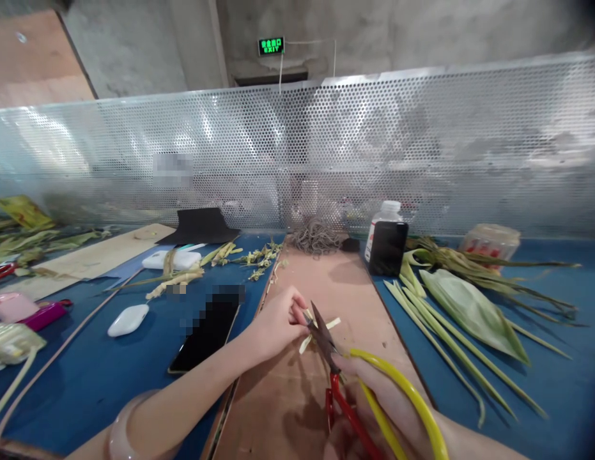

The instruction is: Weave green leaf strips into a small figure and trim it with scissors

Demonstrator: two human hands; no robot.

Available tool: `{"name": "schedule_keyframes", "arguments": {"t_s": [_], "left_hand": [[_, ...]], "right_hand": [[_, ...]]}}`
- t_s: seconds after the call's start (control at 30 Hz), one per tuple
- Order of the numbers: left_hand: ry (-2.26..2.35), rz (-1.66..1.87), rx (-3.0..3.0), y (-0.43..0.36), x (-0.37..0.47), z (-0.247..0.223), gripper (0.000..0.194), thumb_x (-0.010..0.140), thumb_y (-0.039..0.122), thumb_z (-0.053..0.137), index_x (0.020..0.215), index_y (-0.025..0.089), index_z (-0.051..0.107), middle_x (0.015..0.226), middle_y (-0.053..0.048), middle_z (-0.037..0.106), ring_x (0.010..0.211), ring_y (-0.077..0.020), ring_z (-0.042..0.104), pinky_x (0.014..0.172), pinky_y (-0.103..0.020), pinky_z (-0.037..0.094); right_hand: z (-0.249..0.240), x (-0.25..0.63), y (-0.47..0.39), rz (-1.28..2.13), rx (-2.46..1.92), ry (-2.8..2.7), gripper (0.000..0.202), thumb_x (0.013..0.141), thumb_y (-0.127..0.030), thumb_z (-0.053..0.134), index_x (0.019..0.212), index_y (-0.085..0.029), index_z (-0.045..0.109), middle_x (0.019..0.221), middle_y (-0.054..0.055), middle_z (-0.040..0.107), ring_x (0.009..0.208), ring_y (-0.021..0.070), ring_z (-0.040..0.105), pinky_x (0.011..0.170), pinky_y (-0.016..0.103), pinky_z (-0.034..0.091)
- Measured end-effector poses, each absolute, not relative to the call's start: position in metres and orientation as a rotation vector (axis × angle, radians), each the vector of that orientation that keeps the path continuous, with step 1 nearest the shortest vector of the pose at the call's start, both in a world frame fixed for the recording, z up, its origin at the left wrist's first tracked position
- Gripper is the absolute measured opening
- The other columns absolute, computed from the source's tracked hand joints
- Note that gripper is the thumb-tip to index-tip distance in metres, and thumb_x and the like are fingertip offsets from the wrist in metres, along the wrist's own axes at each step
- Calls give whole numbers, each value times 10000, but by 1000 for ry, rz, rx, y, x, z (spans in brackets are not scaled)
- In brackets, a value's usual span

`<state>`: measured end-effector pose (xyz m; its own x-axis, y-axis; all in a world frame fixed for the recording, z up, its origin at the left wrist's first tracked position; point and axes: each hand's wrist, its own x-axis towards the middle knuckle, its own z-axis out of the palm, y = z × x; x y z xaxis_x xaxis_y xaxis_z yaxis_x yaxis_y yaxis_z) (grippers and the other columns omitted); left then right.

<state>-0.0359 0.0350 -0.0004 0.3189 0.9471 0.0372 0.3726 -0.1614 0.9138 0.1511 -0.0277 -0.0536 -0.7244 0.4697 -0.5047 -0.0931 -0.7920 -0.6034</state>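
Nearest the camera, the right hand [390, 391] is closed around the red and yellow handles of the scissors [328, 346], whose blades point away, slightly parted, with their tips right by the left fingertips. The left hand [280, 322] is curled with its fingertips drawn together; what they pinch is too small to tell. Pale strips [304, 345] show just beside those fingertips and the blades, above the board [345, 278]. On the left wrist is a bangle [126, 425]. Left of the board, a black phone [208, 338] and a white case [128, 320] lie on the blue table [110, 370]. To its right are long stalks [450, 358] and a broad green leaf [474, 313], with a bottle [391, 209] standing behind an upright black object [389, 249]. A grey tangle of cord [316, 236] sits at the board's far end, before a perforated metal screen [220, 140].
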Motion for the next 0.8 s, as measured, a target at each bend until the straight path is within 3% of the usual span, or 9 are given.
{"name": "schedule_keyframes", "arguments": {"t_s": [0.23, 0.4, 0.63, 0.8], "left_hand": [[1154, 882, 1660, 38, -36, -4, 312, 642, 50, 639, 848, 177, 442, 614, 65, 541, 579, -110, 564, 602, -244, 441], [1115, 897, 1597, 37, -35, -5, 369, 608, 53, 674, 867, 177, 442, 621, 59, 557, 612, -122, 585, 629, -254, 450], [1129, 878, 1612, 32, -33, 1, 332, 628, 40, 653, 852, 167, 444, 619, 52, 560, 591, -102, 565, 608, -233, 437], [1089, 889, 1614, 31, -34, -2, 338, 620, 35, 653, 854, 168, 448, 630, 50, 556, 607, -116, 584, 643, -267, 474]], "right_hand": [[-48, 147, -24, 2485, -963, -760, 599, 880, -617, 266, 753, -122, 579, 570, 69, 631, 415, 99, 546, 349, 147, 357], [-41, 145, -24, 2505, -1002, -818, 618, 876, -622, 259, 697, -120, 571, 522, 91, 622, 356, 114, 522, 298, 159, 323], [-16, 141, -26, 2507, -1127, -747, 595, 911, -560, 150, 582, -171, 458, 367, -14, 435, 227, 63, 314, 237, 139, 181], [-8, 139, -31, 2467, -1138, -702, 543, 929, -494, 181, 536, -181, 386, 350, -40, 366, 228, 48, 266, 245, 128, 134]]}}
